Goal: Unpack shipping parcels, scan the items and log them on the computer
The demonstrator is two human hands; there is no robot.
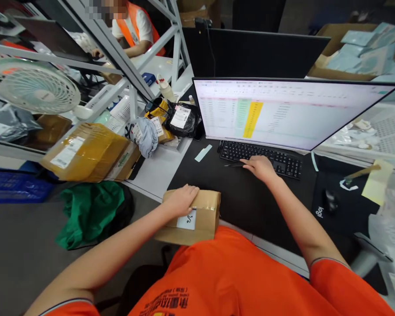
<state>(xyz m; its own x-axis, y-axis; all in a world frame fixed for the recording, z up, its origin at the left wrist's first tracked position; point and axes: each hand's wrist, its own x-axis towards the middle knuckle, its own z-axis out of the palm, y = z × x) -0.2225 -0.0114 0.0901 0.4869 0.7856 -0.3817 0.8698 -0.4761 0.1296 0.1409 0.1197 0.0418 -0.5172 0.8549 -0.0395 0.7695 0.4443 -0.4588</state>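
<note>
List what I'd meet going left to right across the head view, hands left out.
Pale fan → grey wrapped bundle → cardboard box → black keyboard → black mouse → yellow sheet.

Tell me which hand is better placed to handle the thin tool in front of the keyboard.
Likely the right hand: it is at the thin tool, while the left hand lies farther off, on the cardboard box.
</note>
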